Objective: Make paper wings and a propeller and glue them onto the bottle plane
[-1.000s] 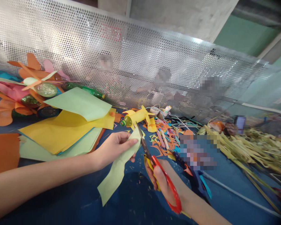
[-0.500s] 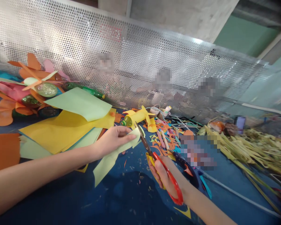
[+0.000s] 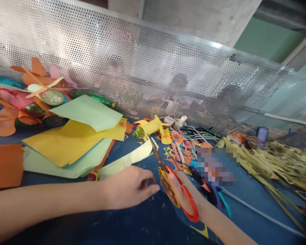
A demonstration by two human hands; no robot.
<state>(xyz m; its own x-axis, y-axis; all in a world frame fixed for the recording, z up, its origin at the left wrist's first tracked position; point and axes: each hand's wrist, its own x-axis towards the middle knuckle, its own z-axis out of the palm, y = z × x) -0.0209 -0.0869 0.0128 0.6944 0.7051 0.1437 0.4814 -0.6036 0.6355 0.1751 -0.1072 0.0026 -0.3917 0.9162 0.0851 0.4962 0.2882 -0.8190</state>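
My right hand (image 3: pixel 177 190) grips scissors (image 3: pixel 194 208) with red and yellow handles, the blades pointing away to the upper left. At the blades is the right end of a pale green paper strip (image 3: pixel 129 158), which slants down to the left; whether it is pinched between them I cannot tell. My left hand (image 3: pixel 131 187) hovers nearer to me than the strip, fingers curled and thumb apart, nothing visible in it. Just beyond the scissor tips lies a bottle wrapped in yellow paper (image 3: pixel 151 126), its green cap to the left.
Coloured sheets, the top one a pale green sheet (image 3: pixel 88 114), are stacked at left near bottles with paper petals (image 3: pixel 35 92). Paper scraps (image 3: pixel 180 146) and chalk-like sticks lie beyond the scissors. Dry husks (image 3: pixel 275 163) cover the right. A perforated metal panel (image 3: pixel 153 68) reflects people.
My left hand has let go of the pale green strip and moved down toward me. The strip's free end has swung up to the left. My right hand with the scissors has hardly moved.
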